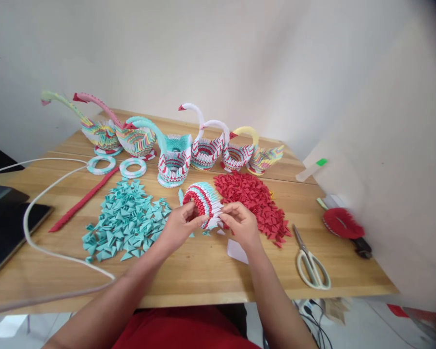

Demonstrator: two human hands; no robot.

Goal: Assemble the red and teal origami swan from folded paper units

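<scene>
Tilted on its side above the table is a round modular-origami bowl (204,198), banded in red, white and light teal folded paper. My left hand (181,222) grips it from the left, fingers inside the hollow and thumb against the outer wall. At its right rim, among white paper points, the thumb and fingers of my right hand (241,222) are pinched together. Whether a separate folded piece sits between those fingertips cannot be made out. A heap of teal folded paper triangles (129,223) lies left of the bowl, and a heap of red paper triangles (256,203) lies right.
Several paper swans (174,165) stand along the back. Two paper rings (132,168) and a long red paper strip (83,201) lie at left, near a white cable (31,232) and a dark device (14,228). Scissors (310,264) and a red paper piece (343,223) are right.
</scene>
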